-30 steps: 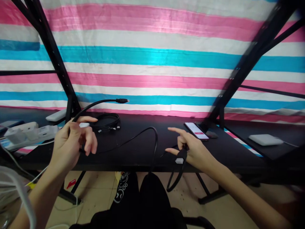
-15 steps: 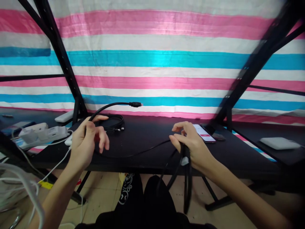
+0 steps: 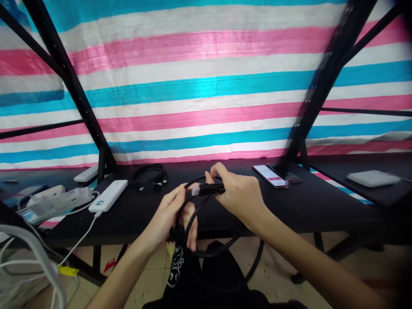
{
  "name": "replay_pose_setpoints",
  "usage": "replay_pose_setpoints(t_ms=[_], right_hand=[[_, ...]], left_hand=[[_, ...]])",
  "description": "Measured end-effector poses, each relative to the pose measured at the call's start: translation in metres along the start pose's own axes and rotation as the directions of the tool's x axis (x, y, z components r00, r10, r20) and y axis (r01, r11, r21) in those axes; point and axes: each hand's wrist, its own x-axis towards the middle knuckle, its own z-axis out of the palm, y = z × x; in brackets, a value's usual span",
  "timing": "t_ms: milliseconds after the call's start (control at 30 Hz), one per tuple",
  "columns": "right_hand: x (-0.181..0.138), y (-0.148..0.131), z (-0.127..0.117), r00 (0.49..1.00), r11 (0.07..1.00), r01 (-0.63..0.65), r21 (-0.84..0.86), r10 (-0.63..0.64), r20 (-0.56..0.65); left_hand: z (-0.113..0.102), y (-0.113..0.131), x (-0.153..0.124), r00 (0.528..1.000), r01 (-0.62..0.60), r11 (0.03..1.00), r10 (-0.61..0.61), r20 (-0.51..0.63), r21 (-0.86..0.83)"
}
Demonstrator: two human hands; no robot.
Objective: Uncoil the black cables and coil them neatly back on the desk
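A thick black cable (image 3: 188,231) is looped between my hands over the front edge of the desk, with part of it hanging over my lap. My right hand (image 3: 241,193) is closed round the cable near its black connector (image 3: 209,189), which points left. A pale cap or tip shows at the connector's end. My left hand (image 3: 174,210) pinches the loop between thumb and forefinger, its other fingers curled behind the cable. The two hands are close together, and the loop partly hides the left fingers.
A coiled black cable (image 3: 149,176) lies at the back of the black desk (image 3: 289,214). A white power bank (image 3: 109,196) with a white lead is at left, by a power strip (image 3: 61,199). A lit phone (image 3: 269,176) lies right. Black metal posts (image 3: 317,86) flank the desk.
My hands have come together from wide apart. The cable end that stood up from my left hand is now down between the hands, and the cable forms a loop. The view has tilted slightly.
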Motion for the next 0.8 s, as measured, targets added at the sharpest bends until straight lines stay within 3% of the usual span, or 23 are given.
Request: replay_pose_setpoints(t_ms=[133,267,333,400,467,533,633,800], right_hand=[[0.000,0.003,-0.001,0.989,0.993,-0.115,-0.015,0.116,0.092],[-0.002,0.003,-0.003,0.978,0.975,-0.178,0.133,0.161,0.131],[-0.004,0.005,-0.006,0.985,0.964,-0.143,0.225,0.116,0.128],[-0.007,0.010,-0.010,0.991,0.946,-0.098,0.309,0.063,0.122],[-0.011,0.019,-0.015,0.986,0.919,-0.091,0.383,0.031,0.161],[-0.017,0.028,-0.018,0.967,0.875,-0.136,0.464,0.016,0.253],[-0.024,0.039,-0.019,0.916,0.774,-0.242,0.585,-0.018,0.402],[-0.030,0.036,-0.018,0.866,0.629,-0.382,0.677,-0.012,0.499]], left_hand=[[0.009,0.003,-0.004,0.985,0.088,0.996,-0.090,0.149,0.022],[0.014,0.009,-0.008,0.984,0.103,0.946,-0.143,0.108,0.308],[0.015,0.010,-0.010,0.994,0.024,0.891,-0.069,0.083,0.454],[0.015,0.010,-0.011,0.995,-0.092,0.791,0.089,0.036,0.605],[0.013,0.008,-0.013,0.965,-0.132,0.671,0.254,-0.059,0.729],[0.012,0.007,-0.014,0.926,-0.115,0.626,0.349,-0.145,0.771],[0.012,0.007,-0.014,0.910,-0.144,0.702,0.371,-0.186,0.698],[0.017,0.002,-0.008,0.979,-0.108,0.888,0.174,-0.109,0.447]])
